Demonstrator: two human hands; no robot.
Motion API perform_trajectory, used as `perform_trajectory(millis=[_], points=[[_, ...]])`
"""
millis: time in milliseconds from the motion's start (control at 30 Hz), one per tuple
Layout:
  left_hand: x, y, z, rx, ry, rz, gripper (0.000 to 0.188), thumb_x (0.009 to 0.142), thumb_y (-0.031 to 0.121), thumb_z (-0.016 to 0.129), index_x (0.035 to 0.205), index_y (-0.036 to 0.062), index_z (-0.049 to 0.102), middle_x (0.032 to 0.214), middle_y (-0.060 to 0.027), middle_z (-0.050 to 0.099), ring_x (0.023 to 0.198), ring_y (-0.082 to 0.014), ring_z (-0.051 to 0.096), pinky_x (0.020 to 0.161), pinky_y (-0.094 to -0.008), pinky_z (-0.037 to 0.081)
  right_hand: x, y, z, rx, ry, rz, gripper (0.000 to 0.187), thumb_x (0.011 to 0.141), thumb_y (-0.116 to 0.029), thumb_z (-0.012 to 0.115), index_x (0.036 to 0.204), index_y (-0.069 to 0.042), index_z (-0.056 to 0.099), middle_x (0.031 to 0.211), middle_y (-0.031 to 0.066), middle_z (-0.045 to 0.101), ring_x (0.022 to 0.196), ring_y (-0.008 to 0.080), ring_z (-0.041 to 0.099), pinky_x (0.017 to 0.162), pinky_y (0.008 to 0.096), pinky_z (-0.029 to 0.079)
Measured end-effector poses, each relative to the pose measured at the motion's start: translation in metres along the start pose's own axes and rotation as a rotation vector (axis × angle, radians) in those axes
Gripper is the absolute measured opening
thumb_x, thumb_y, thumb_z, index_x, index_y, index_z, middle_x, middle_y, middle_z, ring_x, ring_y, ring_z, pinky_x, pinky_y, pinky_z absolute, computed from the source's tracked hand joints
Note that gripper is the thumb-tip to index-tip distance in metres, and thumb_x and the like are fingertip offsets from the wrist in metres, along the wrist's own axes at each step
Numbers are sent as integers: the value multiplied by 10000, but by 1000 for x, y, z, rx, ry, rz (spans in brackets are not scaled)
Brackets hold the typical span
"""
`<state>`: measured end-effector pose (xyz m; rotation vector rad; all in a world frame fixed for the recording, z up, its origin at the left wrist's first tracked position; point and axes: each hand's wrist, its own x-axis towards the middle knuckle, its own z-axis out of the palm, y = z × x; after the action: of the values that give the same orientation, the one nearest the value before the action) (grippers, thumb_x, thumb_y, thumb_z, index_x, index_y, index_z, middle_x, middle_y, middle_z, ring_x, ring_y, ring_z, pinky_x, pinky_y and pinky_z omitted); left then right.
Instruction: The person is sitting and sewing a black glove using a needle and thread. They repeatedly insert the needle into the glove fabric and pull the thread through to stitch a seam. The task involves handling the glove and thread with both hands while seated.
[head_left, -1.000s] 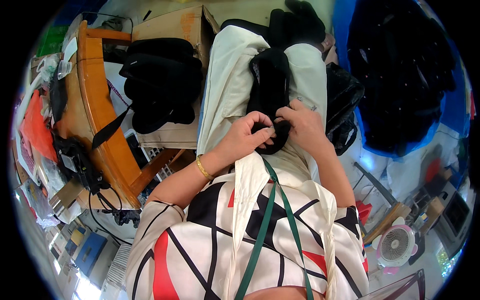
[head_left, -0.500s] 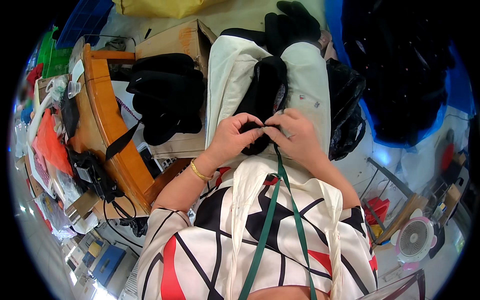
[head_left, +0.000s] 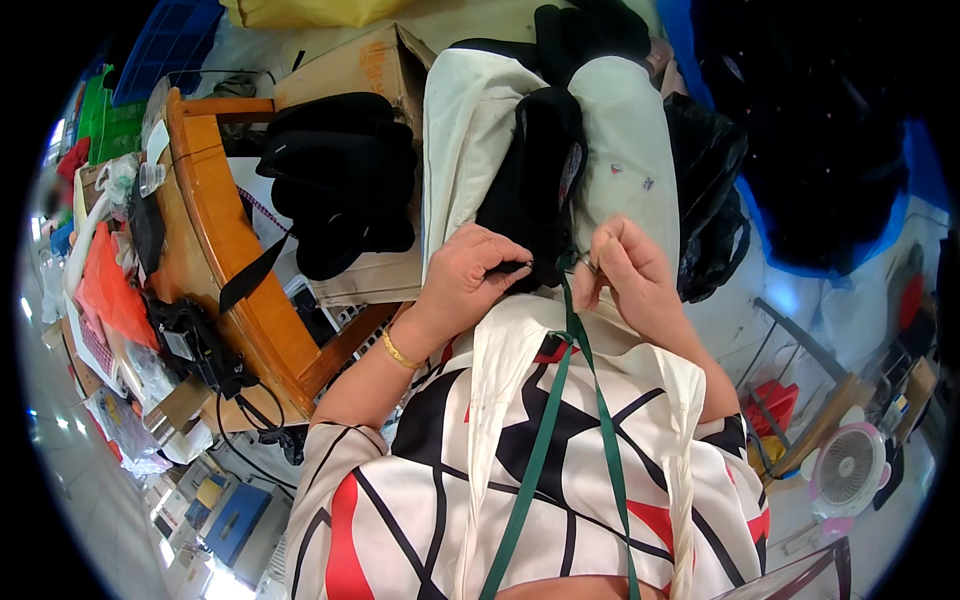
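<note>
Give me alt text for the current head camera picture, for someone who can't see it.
A person's left hand pinches the near end of a black shoe-shaped item on their white-clothed lap, the right hand beside it. More black items are piled at left; a pink-and-white fan stands lower right.

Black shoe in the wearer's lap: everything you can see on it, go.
The black shoe looks like soft, matte fabric, long and rounded at its far end, with a small patterned patch showing along its right side. It lies lengthwise between the legs, over cream cloth, far end toward the knees. The left hand pinches dark material at its near end, partly hiding that end. Fine seams are too dark to make out.
</note>
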<state>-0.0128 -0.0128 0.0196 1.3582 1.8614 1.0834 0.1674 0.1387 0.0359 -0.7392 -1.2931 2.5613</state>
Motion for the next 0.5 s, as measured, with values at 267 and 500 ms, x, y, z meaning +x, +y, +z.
perform_trajectory(millis=[267,500], points=[[4,-8,11,121,83,93,290,644,-55,752,902,75,726,840,-59,682,802,-256,625,670,-341,528,-32,-9,-14,141,-90,-114,152,1037,-158,518,952,-32,511,768,-2,528,635,57,463,589,206,392],[-2,-16,18,218,117,196,334,614,-54,717,911,98,731,865,-44,691,801,-248,634,652,-332,540,1,1,-7,-399,78,-34,128,973,-130,611,1023,-12,619,766,35,599,659,91,550,606,240,451]])
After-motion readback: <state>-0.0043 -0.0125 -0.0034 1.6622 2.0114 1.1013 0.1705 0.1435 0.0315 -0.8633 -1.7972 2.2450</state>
